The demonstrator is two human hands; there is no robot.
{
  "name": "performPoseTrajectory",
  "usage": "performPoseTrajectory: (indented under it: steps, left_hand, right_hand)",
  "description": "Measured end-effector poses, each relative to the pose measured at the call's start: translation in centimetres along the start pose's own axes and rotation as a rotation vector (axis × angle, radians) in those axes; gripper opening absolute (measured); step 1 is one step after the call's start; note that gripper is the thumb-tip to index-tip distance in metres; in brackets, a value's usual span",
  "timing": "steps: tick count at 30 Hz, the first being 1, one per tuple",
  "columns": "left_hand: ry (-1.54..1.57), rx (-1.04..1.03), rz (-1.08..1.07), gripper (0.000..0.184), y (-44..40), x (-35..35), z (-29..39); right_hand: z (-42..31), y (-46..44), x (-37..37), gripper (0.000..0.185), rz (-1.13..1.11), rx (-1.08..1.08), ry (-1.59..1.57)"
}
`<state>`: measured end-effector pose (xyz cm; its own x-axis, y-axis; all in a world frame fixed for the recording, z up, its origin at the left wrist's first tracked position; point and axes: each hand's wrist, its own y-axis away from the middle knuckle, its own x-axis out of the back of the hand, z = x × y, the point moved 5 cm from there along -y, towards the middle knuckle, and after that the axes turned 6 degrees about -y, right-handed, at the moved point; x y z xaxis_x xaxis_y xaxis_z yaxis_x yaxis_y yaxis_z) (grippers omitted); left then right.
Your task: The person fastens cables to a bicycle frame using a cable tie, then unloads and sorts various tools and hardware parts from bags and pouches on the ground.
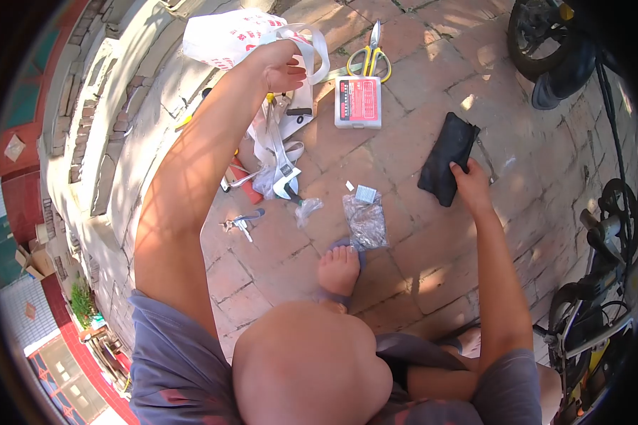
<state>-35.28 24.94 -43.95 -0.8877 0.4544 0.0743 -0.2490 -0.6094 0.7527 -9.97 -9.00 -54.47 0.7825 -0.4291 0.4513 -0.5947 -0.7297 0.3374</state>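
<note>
My right hand (471, 185) pinches the lower edge of a flat black cloth pouch (449, 156) on the right of the brick paving. Up at the top left, my left hand (285, 69) is at the handles of a white plastic bag (223, 35) with red print; its fingers are spread and slightly curled, and I see nothing gripped in them. Just below that hand are an adjustable wrench (286, 177), clear plastic wrapping and a small black part. A white box with a red label (359, 103) lies between my hands, touching yellow-handled scissors (370, 62).
A keyring (239, 224) and a clear plastic packet (366, 219) lie near my sandalled foot (339, 270). A black wheel (535, 42) stands at the top right, with bicycle parts (588, 319) at the lower right. Stone steps (96, 142) run along the left.
</note>
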Motion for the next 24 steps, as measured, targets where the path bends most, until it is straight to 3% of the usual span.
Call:
performPoseTrajectory:
  steps: [2, 3, 7, 10, 13, 16, 17, 19, 22, 24]
  left_hand:
    - [0.184, -0.096, -0.154, 0.015, -2.5, 1.2, 0.4]
    - [0.262, -0.012, -0.051, 0.012, 0.6, 0.3, 1.5]
    - [0.084, 0.007, -0.075, 0.011, -2.1, 1.9, 2.3]
    - [-0.622, -0.038, 0.177, 0.013, -3.4, 2.4, 1.5]
    - [-0.916, -0.156, 0.122, 0.015, -2.8, 1.9, 0.0]
    - [-1.792, -0.536, -0.422, 0.019, -6.6, -0.1, -4.6]
    - [-2.121, -0.464, -0.34, 0.026, -7.1, 0.0, -7.0]
    - [-1.899, -0.27, 0.129, 0.03, -6.7, 2.7, -11.1]
    - [-1.51, -0.39, 0.286, 0.031, 3.8, -1.1, -8.7]
    - [-1.396, -0.399, 0.403, 0.025, 2.8, -0.2, -10.6]
  right_hand:
    - [0.4, -0.5, -0.2, 0.028, 0.003, 0.007, 0.009]
    - [0.5, -0.7, -0.2, 0.028, 0.005, 0.002, 0.018]
    - [1.2, -0.6, -0.4, 0.03, 0.026, -0.001, 0.071]
    - [0.9, -0.7, -0.6, 0.03, -0.002, -0.024, 0.099]
    - [-0.4, -0.6, -0.6, 0.031, 0.0, -0.013, 0.111]
    - [-0.6, -0.2, -0.6, 0.029, -0.006, 0.004, 0.073]
    - [-0.7, -0.3, -0.6, 0.029, -0.008, 0.015, 0.048]
    - [-0.5, -0.2, -0.5, 0.028, -0.028, -0.032, 0.039]
    - [-0.8, -0.2, -0.3, 0.027, -0.005, -0.024, 0.059]
    - [-0.3, -0.1, -0.3, 0.026, 0.01, -0.072, 0.002]
